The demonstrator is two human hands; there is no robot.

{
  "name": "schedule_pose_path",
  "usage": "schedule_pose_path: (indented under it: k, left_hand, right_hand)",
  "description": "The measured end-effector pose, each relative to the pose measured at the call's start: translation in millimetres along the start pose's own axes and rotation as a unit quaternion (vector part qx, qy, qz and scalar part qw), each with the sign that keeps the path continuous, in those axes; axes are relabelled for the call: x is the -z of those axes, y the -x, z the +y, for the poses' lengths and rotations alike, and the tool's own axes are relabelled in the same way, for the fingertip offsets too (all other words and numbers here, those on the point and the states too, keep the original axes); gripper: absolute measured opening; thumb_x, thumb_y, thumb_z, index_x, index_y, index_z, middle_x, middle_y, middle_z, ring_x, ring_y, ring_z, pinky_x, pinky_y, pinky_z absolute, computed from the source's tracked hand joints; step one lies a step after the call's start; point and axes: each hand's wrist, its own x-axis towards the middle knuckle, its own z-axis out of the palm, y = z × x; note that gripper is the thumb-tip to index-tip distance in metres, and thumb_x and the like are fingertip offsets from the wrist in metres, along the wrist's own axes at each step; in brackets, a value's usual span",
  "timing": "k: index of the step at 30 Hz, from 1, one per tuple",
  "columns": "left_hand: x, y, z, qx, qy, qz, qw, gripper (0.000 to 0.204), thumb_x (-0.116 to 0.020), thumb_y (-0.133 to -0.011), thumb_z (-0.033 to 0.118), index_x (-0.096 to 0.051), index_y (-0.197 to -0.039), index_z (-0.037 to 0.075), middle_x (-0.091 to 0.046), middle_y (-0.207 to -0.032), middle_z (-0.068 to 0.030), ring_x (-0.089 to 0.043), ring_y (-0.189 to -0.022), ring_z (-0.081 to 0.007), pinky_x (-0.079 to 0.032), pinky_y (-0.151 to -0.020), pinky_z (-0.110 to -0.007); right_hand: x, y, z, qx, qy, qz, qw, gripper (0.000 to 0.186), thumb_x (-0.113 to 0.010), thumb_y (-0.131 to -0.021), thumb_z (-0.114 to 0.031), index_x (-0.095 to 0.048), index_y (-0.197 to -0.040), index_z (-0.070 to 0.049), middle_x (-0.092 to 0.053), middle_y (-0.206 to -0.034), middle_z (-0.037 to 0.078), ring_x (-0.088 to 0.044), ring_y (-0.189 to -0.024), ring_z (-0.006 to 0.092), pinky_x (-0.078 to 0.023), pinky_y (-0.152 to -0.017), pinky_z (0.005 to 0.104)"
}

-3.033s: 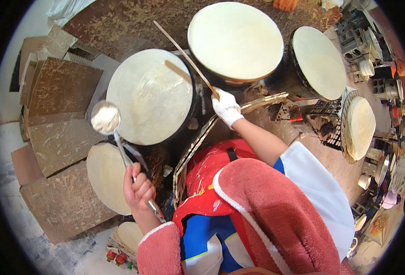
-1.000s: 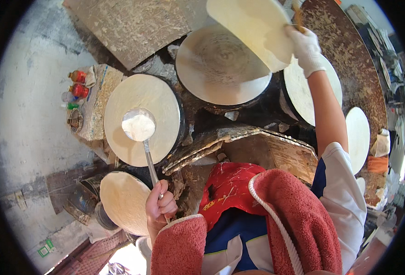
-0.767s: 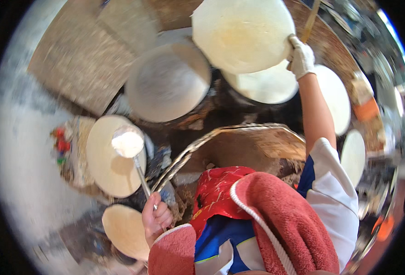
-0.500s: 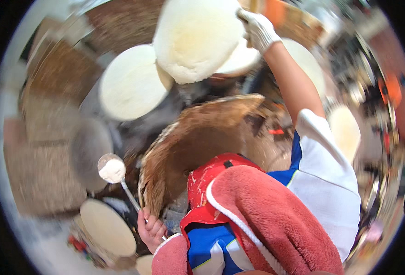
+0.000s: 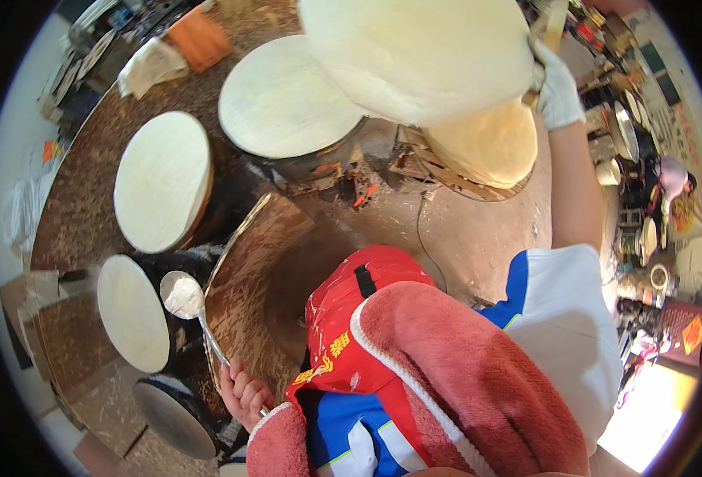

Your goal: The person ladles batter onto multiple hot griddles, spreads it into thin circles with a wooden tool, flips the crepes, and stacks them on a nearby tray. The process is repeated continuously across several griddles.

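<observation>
Head view, looking down: the right hand (image 5: pixel 558 94), in a white glove, is raised high with its grip clenched on a thin stick (image 5: pixel 552 36) that carries a large pale round sheet (image 5: pixel 422 56), lifted clear above the round griddles. One griddle (image 5: pixel 287 103) and another (image 5: pixel 162 181) are each covered with a pale sheet. The left hand (image 5: pixel 243 393), low beside the red apron (image 5: pixel 351 318), is grasping a metal ladle (image 5: pixel 182 296) whose bowl holds white batter, near a smaller pale disc (image 5: pixel 132 312).
</observation>
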Motion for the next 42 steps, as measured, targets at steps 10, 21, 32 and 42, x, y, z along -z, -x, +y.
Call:
schedule_pose_path:
  k: [10, 21, 32, 42]
  left_hand:
    - [-28.2, -44.1, -25.8, 0.026, -0.052, 0.054, 0.997, 0.032, -0.03, -0.106, 0.034, -0.036, -0.087, 0.009, -0.027, -0.053, 0.0046, -0.026, -0.036, -0.0055, -0.023, -0.033, -0.023]
    - [-13.9, -41.4, -44.8, -0.016, 0.021, 0.013, 1.0, 0.029, -0.029, -0.106, 0.03, -0.035, -0.086, 0.011, -0.029, -0.055, 0.0036, -0.028, -0.039, -0.0068, -0.025, -0.035, -0.024]
    - [134.3, 47.4, -60.9, -0.33, 0.016, -0.095, 0.939, 0.041, -0.045, -0.099, 0.05, -0.044, -0.076, 0.015, -0.026, -0.052, 0.0089, -0.024, -0.038, -0.0043, -0.024, -0.034, -0.023]
    - [341.6, 124.6, -427.6, -0.593, 0.43, 0.272, 0.624, 0.04, -0.051, -0.097, 0.041, -0.034, -0.068, 0.019, -0.024, -0.051, 0.0073, -0.022, -0.039, -0.0073, -0.018, -0.036, -0.027]
  right_hand:
    - [198.4, 112.1, 194.0, -0.133, 0.068, 0.463, 0.874, 0.018, -0.07, -0.085, -0.021, -0.059, -0.08, -0.007, -0.049, -0.058, 0.002, -0.042, -0.04, 0.0148, -0.031, -0.036, 0.0313]
    - [189.3, 104.8, 183.3, -0.161, 0.483, 0.487, 0.71, 0.066, -0.052, -0.088, -0.054, -0.065, -0.109, 0.007, -0.07, -0.099, 0.019, -0.065, -0.091, 0.033, -0.052, -0.073, 0.047]
    - [-308.5, 105.3, 276.5, 0.019, 0.446, -0.513, 0.733, 0.021, -0.06, -0.094, -0.02, -0.06, -0.104, -0.002, -0.059, -0.08, 0.001, -0.052, -0.063, 0.011, -0.044, -0.056, 0.027]
    - [-213.9, 630.0, 220.0, 0.228, 0.219, -0.938, -0.142, 0.04, -0.05, -0.095, -0.023, -0.047, -0.133, -0.01, -0.066, -0.085, 0.022, -0.065, -0.077, 0.0393, -0.051, -0.068, 0.0473]
